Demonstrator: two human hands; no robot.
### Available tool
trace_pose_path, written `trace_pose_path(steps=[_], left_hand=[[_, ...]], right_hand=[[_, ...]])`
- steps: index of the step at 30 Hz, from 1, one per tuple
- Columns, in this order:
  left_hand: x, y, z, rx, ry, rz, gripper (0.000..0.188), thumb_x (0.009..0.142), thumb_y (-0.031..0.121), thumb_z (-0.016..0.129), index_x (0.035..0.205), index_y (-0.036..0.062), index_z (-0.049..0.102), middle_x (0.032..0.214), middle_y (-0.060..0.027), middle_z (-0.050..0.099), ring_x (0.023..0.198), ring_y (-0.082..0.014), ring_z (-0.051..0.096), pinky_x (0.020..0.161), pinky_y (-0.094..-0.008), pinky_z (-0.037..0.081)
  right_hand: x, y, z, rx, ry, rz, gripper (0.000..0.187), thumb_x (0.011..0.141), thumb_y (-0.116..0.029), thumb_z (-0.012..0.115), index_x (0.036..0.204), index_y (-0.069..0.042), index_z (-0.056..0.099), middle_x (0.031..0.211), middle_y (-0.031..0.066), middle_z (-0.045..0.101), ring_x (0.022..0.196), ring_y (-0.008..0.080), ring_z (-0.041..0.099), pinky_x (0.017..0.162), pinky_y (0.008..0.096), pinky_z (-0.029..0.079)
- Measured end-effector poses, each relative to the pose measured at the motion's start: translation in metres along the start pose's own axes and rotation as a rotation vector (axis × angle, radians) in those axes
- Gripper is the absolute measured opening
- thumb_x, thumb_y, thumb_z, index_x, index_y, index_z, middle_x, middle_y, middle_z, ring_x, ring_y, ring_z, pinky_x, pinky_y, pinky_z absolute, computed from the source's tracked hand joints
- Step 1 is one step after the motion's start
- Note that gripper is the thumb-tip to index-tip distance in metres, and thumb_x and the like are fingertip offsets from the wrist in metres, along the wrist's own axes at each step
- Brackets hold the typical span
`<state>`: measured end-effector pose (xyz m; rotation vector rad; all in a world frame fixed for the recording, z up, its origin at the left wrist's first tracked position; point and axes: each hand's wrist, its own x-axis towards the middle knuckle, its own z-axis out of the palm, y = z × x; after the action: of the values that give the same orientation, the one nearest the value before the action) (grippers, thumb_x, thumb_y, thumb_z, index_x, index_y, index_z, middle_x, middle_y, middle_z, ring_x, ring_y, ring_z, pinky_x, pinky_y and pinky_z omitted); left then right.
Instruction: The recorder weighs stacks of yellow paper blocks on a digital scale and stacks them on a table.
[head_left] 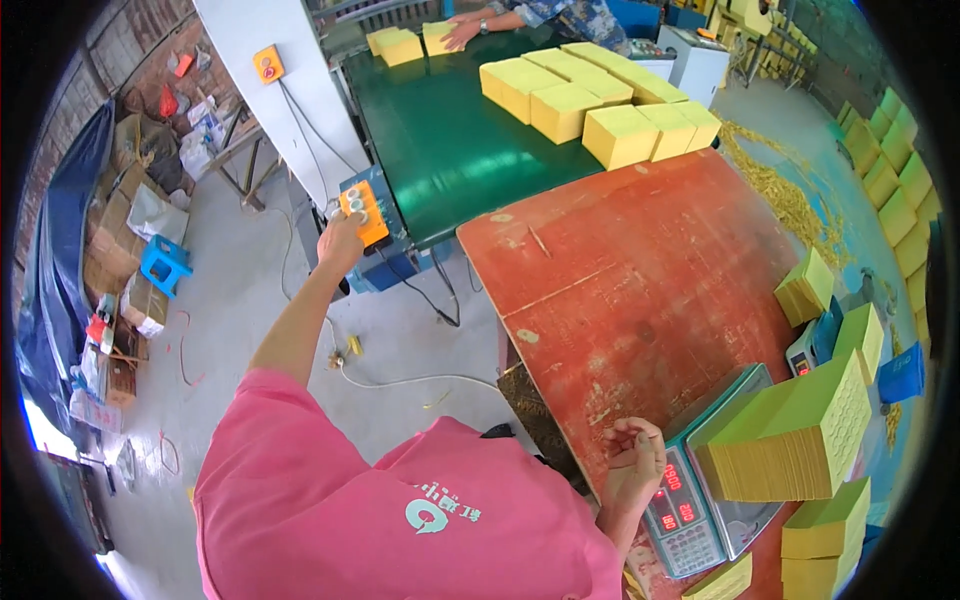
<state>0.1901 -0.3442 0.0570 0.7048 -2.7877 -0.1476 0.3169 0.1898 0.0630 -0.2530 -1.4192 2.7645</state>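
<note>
My left hand reaches out to an orange control box with round buttons, fixed near the corner of a green conveyor belt. Its fingers are bunched against the buttons at the box's left side. Beside a digital scale with red lit figures, my right hand hovers with loosely curled fingers, and I see nothing in it. A tall stack of yellow paper rests on the scale's metal plate.
A worn red tabletop joins the belt. Yellow paper blocks sit on the belt's far right, where another person's hand touches a block. More paper stacks and a second scale line the right edge. A cable crosses the floor.
</note>
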Motion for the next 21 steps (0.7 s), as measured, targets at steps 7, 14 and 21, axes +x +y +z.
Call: trace_pose_path(steps=[7,14,21], left_hand=[[0.009,0.001,-0.002,0.087,-0.066,0.017,0.036,0.085,0.01,0.05,0.119,0.0147,0.059,0.097,-0.0184,0.069,0.093,-0.0368,0.067,0.077,-0.0491,0.05],[0.016,0.009,0.003,0.064,-0.067,0.013,0.041,0.078,0.013,0.058,0.119,0.0128,0.057,0.099,-0.0215,0.067,0.096,-0.0394,0.065,0.08,-0.051,0.048],[0.021,-0.008,0.011,0.136,-0.071,0.049,0.041,0.08,0.014,0.055,0.121,0.0115,0.055,0.097,-0.0209,0.069,0.093,-0.0397,0.066,0.078,-0.0509,0.05]], right_hand=[[-0.001,0.006,0.004,0.004,-0.052,0.04,0.019,0.096,-0.006,0.048,0.106,0.002,0.062,0.1,0.0141,0.066,0.088,0.0226,0.064,0.081,0.0339,0.052],[-0.007,0.009,0.009,0.026,-0.023,0.16,0.019,0.097,-0.004,0.047,0.106,0.002,0.061,0.101,0.0133,0.067,0.091,0.0214,0.064,0.085,0.0347,0.052],[-0.004,0.009,0.012,-0.025,-0.039,0.204,0.021,0.097,-0.005,0.046,0.106,0.002,0.063,0.101,0.0114,0.067,0.09,0.0191,0.065,0.081,0.0316,0.051]])
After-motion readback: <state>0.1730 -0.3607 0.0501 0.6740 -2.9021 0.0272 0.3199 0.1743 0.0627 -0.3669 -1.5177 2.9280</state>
